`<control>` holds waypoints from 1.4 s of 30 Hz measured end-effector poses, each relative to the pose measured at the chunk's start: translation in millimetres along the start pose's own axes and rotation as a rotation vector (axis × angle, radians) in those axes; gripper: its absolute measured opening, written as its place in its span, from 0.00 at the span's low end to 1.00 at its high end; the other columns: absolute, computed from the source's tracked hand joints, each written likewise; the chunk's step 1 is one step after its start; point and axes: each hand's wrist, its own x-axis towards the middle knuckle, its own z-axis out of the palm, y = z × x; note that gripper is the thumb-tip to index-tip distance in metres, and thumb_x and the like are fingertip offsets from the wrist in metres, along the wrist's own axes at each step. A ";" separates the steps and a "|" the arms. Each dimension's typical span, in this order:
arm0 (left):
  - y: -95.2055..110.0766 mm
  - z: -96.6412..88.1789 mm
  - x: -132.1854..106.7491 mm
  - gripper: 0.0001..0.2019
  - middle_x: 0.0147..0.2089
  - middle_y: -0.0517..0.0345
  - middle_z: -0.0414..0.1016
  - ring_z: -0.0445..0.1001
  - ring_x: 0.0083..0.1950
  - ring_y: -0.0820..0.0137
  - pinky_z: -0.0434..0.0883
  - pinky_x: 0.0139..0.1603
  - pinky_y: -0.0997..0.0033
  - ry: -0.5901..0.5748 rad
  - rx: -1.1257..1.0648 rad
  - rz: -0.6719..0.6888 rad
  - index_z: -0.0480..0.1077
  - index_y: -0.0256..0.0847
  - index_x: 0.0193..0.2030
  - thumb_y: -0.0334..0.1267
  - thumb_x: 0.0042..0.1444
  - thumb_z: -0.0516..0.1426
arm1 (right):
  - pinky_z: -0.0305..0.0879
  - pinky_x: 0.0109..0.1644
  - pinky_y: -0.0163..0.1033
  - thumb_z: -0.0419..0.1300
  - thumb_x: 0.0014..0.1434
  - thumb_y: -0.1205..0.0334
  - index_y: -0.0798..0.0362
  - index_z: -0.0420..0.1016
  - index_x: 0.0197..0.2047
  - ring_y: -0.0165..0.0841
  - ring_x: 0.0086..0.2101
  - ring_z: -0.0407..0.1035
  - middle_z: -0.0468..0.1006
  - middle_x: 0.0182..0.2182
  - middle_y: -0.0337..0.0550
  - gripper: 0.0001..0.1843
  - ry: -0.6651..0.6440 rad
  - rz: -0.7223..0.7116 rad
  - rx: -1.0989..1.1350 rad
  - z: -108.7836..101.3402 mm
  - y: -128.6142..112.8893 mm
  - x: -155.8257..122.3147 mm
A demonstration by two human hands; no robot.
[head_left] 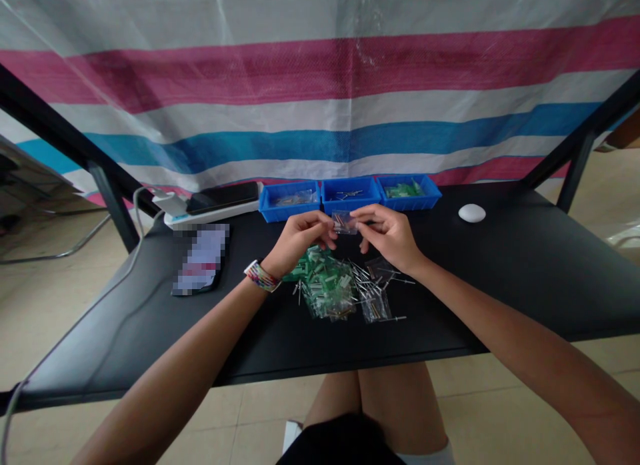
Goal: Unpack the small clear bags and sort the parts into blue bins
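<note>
My left hand [299, 242] and right hand [391, 237] pinch one small clear bag [344, 222] between them; the pile [327, 285] beneath looks mostly unsorted (blue bins [349, 194] beyond hold little).

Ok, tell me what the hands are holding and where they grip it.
A small clear bag, held between both hands: the left hand pinches its left edge, the right hand its right edge, above the pile of green parts.

No text, label, brand or number can be read. The small clear bag [344, 222] shows no legible print, and the flat item [203, 265] on the counter [500, 272] is blurred beyond reading.
</note>
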 end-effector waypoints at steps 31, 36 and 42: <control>1.2 4.7 -1.8 0.16 0.35 0.48 0.84 0.82 0.29 0.69 0.74 0.29 0.73 -0.046 -0.002 -0.046 0.78 0.37 0.35 0.49 0.65 0.62 | 0.74 0.46 0.48 0.60 0.70 0.56 0.45 0.83 0.48 0.37 0.34 0.74 0.83 0.42 0.46 0.10 -0.039 -0.318 -0.547 -2.4 -5.1 -10.5; -1.1 2.5 -0.2 0.14 0.31 0.53 0.82 0.82 0.30 0.69 0.74 0.30 0.74 -0.017 0.010 -0.026 0.77 0.38 0.36 0.48 0.64 0.64 | 0.74 0.37 0.42 0.58 0.70 0.58 0.47 0.77 0.59 0.31 0.28 0.73 0.81 0.39 0.42 0.17 -0.002 -0.242 -0.359 0.1 -1.5 -10.0; -0.6 1.8 -0.1 0.16 0.33 0.54 0.83 0.81 0.31 0.71 0.74 0.32 0.75 -0.055 0.131 0.025 0.78 0.37 0.35 0.49 0.65 0.63 | 0.70 0.26 0.37 0.67 0.63 0.51 0.50 0.73 0.56 0.29 0.22 0.73 0.79 0.33 0.36 0.22 -0.042 -0.005 -0.013 5.7 6.8 -2.9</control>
